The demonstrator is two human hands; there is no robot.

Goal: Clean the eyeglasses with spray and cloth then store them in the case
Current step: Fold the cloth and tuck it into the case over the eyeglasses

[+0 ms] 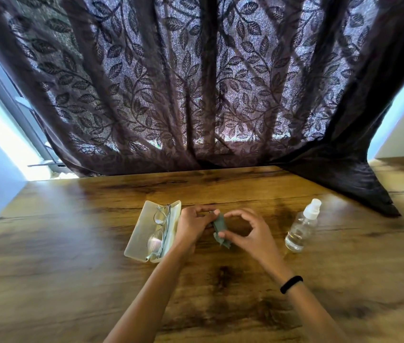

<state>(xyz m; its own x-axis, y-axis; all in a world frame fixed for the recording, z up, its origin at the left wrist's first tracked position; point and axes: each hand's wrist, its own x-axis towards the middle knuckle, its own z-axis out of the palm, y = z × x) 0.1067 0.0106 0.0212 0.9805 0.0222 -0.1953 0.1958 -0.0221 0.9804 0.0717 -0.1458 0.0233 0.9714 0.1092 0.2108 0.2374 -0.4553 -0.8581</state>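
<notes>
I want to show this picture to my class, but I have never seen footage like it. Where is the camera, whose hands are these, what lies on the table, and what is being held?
There is no machine here. A person wears a wide-angle camera on the head, so this single picture looks forward and down at their own arms. On the wooden table lies an open case with the eyeglasses inside it. To the right stands a clear spray bottle. The left hand and the right hand both pinch a small grey-green cloth between them. A dark leaf-patterned curtain hangs behind the table.
</notes>
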